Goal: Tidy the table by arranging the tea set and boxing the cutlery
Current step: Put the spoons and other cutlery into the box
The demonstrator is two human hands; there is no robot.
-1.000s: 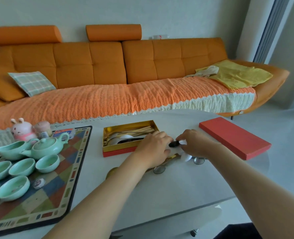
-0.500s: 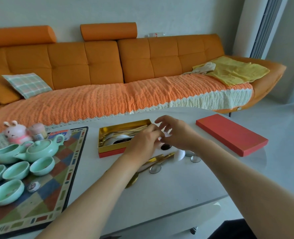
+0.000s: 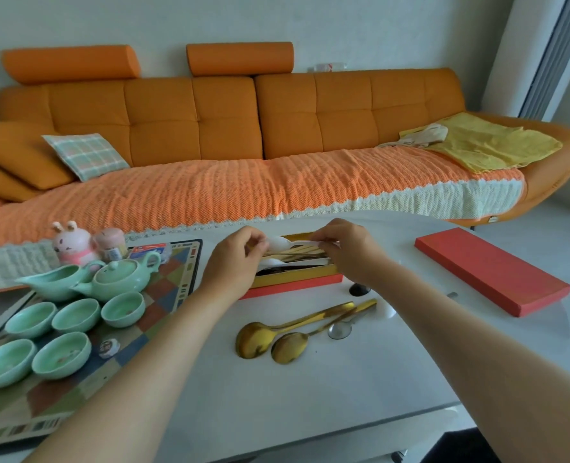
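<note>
Both hands are over the open cutlery box (image 3: 293, 286) near the counter's far edge, w/ a white spoon (image 3: 282, 242) held btwn them just above the pieces lying inside. Right hand (image 3: 347, 253) pinches the handle end. Left hand (image 3: 233, 262) has its fingers curled at the bowl end, looks like a light pinch too.

Risks, as I judge them:
- Box looks fairly full, so the white spoon may ride on top of the gold pieces & stop the red lid (image 3: 490, 272) seating flat.
- A pinch at each end is a thin hold. If one side lets go first, the spoon tips & clatters, poss. knocking others askew.
- Left forearm runs close to the mat's edge, so a careless sweep could catch the nearest cup (image 3: 123, 309) or the teapot (image 3: 120, 279).
- Right forearm passes by the loose stuff: two gold spoons (image 3: 255, 339), a small silver spoon (image 3: 339, 330) & a dark round piece (image 3: 359, 289). All are easy to nudge toward the near edge.

Surface: counter (image 3: 310, 412) is white & glossy, prob. slippery for metal. A patterned mat (image 3: 171, 289) along the left edge carries the pale green tea set (teapot, pitcher (image 3: 51, 285), five cups) plus a pink bunny figure (image 3: 71, 242). Lid lies toward the right edge, well apart from the box.

Room: orange sofa (image 3: 210, 128) beyond the far edge w/ a woven throw, plaid cushion (image 3: 85, 155) & yellow cloth (image 3: 494, 145).
</note>
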